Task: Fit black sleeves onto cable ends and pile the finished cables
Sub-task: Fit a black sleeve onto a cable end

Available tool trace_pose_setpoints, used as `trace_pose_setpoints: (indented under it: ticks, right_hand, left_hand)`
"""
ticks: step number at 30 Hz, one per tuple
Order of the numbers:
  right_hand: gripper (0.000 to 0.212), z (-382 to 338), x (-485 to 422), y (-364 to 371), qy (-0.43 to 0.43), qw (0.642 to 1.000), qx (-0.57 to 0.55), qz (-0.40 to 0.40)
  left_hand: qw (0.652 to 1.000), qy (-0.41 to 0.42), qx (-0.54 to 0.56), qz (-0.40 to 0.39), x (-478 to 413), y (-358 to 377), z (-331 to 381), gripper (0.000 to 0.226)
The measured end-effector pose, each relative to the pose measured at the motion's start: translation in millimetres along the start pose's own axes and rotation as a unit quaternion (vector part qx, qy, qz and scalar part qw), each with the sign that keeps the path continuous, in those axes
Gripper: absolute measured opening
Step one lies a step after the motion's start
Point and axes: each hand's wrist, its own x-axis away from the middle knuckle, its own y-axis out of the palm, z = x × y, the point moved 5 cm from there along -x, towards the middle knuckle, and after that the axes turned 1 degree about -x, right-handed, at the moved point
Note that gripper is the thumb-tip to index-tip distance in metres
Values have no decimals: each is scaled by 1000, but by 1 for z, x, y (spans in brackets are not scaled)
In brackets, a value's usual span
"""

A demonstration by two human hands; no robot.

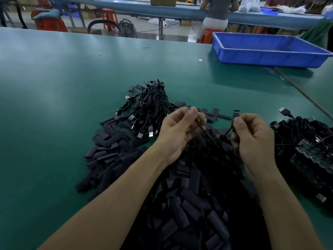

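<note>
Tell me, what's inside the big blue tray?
Only bare blue floor shows inside the blue tray; nothing lies on the part I can see. Its near wall hides the front strip of the floor.

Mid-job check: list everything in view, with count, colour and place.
table: one, green, under everything
tray: one, blue, far right of table
sleeves: large loose heap, black, near centre, under the arms
cable bundle: one, black, beyond the left hand
cable pile: one, black, right edge
stools: several, red, on the floor beyond the table
seated person: one, at the far bench
held cable: one, black, between the hands
left hand: pinches the held cable
right hand: pinches a black cable end
</note>
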Motion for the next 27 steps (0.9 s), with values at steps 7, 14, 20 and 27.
trace_pose_setpoints:
  ticks: [7, 14, 20, 27]
  right_hand:
    - [18, 1, 7, -14, -11, 981, 149, 120]
    - [8, 1, 8, -21, 32, 973, 160, 161]
    - [12, -16, 13, 0, -76, 963, 250, 65]
    - [36, -5, 27, 45, -147, 858, 451, -196]
  left_hand:
    - [959, 243, -74, 127, 5, 3, 71, 12]
    - [846, 412, -284, 186, 23, 4, 117, 11]
    - [722, 336, -605, 7, 24, 20, 78, 40]
    - [789, 168, -589, -42, 22, -14, 25, 6]
